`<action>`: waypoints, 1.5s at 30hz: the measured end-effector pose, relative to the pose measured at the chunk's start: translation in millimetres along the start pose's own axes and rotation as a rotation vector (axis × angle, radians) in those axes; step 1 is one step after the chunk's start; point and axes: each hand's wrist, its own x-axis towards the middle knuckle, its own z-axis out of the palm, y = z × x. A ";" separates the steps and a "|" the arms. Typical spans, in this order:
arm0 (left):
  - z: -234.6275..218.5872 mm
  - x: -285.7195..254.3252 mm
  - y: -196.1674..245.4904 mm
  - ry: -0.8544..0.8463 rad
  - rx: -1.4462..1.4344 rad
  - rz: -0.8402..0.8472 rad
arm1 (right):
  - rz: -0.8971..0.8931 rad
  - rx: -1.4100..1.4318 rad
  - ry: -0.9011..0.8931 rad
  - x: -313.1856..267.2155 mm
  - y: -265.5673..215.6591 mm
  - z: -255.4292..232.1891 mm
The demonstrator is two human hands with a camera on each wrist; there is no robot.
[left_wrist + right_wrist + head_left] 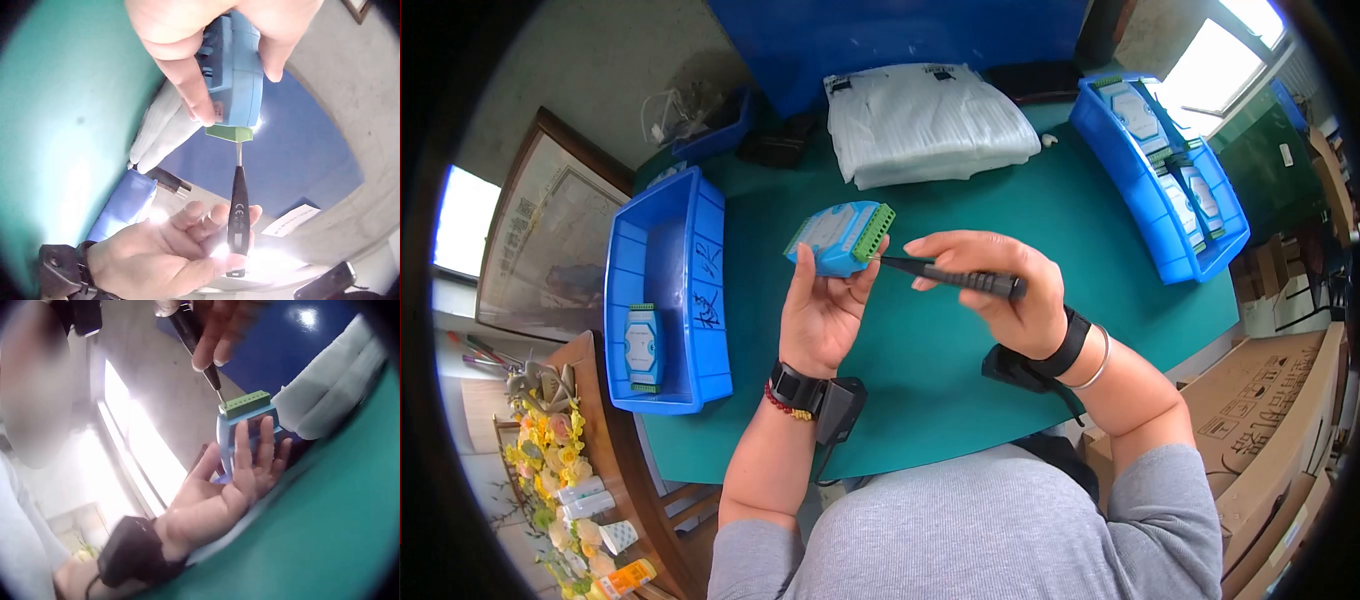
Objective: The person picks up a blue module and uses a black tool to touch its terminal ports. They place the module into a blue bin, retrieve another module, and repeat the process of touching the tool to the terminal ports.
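Note:
My left hand [825, 318] grips a blue electronic module [832, 238] above the table, thumb on one side and fingers on the other. A green screw terminal block [247, 405] runs along the module's end. My right hand [1005, 285] holds a black screwdriver [960, 278] by its handle, thumb and fingers around it. The screwdriver's thin metal tip meets the terminal block near one corner, as the right wrist view shows. In the left wrist view the screwdriver [239, 206] points straight at the green block [230, 133].
At the left stands a blue bin [665, 400] with one module [641, 348] in it. Another blue bin [1170, 255] at the right holds several modules. A stack of white plastic bags [930, 125] lies at the back of the green table [920, 410]. Cardboard boxes [1250, 400] stand beyond the right edge.

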 end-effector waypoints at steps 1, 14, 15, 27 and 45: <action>2.4 -0.1 0.7 -0.020 -0.021 0.026 | 0.075 0.117 0.097 -1.4 -0.9 0.2; 20.4 -12.8 1.9 -0.204 0.246 0.171 | 0.919 0.513 0.147 5.0 9.0 0.1; 21.5 -13.7 1.4 -0.201 0.255 0.150 | 0.957 0.486 0.124 7.1 6.3 0.7; 22.4 -21.3 -0.2 0.007 0.685 0.216 | 0.512 0.069 0.158 5.6 22.0 -10.9; 91.0 -71.5 53.3 -0.108 0.958 0.475 | 0.651 -0.787 -0.301 41.9 -105.1 -99.6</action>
